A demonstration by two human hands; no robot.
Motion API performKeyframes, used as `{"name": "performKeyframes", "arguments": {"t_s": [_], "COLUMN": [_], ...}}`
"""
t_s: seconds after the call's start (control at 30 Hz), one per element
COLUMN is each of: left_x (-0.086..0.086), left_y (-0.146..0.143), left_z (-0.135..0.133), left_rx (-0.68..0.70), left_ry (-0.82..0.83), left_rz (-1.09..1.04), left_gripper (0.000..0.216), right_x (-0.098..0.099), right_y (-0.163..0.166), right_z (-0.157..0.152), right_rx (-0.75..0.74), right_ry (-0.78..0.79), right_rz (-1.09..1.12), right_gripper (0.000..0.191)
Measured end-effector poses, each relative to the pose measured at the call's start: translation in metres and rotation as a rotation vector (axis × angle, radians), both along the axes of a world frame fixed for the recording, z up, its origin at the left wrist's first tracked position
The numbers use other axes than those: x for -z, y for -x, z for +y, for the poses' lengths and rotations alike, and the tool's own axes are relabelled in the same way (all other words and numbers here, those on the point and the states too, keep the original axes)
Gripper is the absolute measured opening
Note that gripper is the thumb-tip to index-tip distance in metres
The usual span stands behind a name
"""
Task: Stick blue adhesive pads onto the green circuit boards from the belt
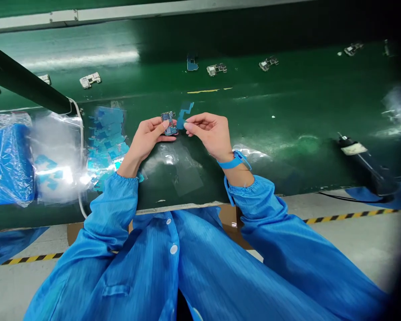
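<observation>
Between the thumb and fingers of my left hand (150, 136) is a small circuit board (169, 125), its component side facing up. Just right of it, my right hand (209, 133) pinches a thin blue film piece (186, 112) by its lower end; the film has a stepped outline and stands beside the board's edge. Whether film and board touch I cannot tell. A blue wrist strap (232, 161) with a coiled cord circles my right wrist. To the left of my left hand lies a spread of similar blue film pieces (107, 133) on the bench.
Several circuit boards, one of them here (90, 80), lie along the green belt (147, 80) at the back. A dark post (26, 78) and white cable (82, 151) stand left, beside a plastic-wrapped blue stack (8, 162). A black electric screwdriver (367, 162) rests at the right.
</observation>
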State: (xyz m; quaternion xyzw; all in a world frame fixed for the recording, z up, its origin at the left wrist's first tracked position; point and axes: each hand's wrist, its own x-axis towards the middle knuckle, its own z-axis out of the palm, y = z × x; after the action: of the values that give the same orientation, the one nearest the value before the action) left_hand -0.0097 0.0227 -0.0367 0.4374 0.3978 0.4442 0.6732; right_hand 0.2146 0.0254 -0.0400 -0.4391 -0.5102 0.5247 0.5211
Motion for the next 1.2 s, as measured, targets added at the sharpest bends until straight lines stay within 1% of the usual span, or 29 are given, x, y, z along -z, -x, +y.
{"name": "performKeyframes", "arguments": {"t_s": [0.1,0.13,0.23,0.33,0.4,0.5,0.6,0.8,0.97,1.07,1.2], "left_x": [-0.001,-0.002,-0.007,-0.011,-0.014,-0.016,-0.017,-0.016,-0.018,-0.02,-0.02], "left_y": [-0.002,-0.003,-0.004,-0.007,-0.009,-0.012,-0.014,-0.013,-0.014,-0.016,-0.016], "left_z": [-0.002,-0.003,-0.005,-0.008,-0.009,-0.011,-0.012,-0.013,-0.012,-0.013,-0.013], "left_rx": [0.003,0.0,0.008,0.03,0.039,0.011,-0.033,0.003,0.0,-0.011,-0.006], "left_ry": [-0.011,-0.011,0.034,0.076,0.075,0.121,0.173,0.079,0.064,0.079,0.067], "left_rz": [-0.042,-0.041,-0.011,-0.016,-0.039,-0.056,-0.052,-0.061,-0.014,0.03,-0.053], "left_gripper": [0.061,0.062,0.051,0.046,0.041,0.033,0.033,0.036,0.037,0.038,0.035], "right_x": [-0.005,-0.007,-0.011,-0.014,-0.014,-0.013,-0.013,-0.013,-0.005,0.002,0.007], "right_y": [-0.001,-0.001,-0.002,-0.002,-0.001,0.0,0.001,0.004,0.003,0.002,0.002], "right_z": [-0.002,-0.003,-0.007,-0.012,-0.014,-0.015,-0.017,-0.019,-0.019,-0.018,-0.016], "right_rx": [-0.023,-0.039,-0.117,-0.211,-0.232,-0.232,-0.232,-0.206,-0.177,-0.171,-0.189], "right_ry": [0.014,0.021,0.047,0.05,0.033,0.01,0.01,-0.008,0.043,0.047,-0.009], "right_rz": [0.028,0.02,-0.014,-0.029,-0.047,-0.094,-0.122,-0.135,-0.151,-0.136,-0.132], "right_gripper": [0.055,0.056,0.059,0.058,0.056,0.057,0.062,0.064,0.061,0.058,0.061]}}
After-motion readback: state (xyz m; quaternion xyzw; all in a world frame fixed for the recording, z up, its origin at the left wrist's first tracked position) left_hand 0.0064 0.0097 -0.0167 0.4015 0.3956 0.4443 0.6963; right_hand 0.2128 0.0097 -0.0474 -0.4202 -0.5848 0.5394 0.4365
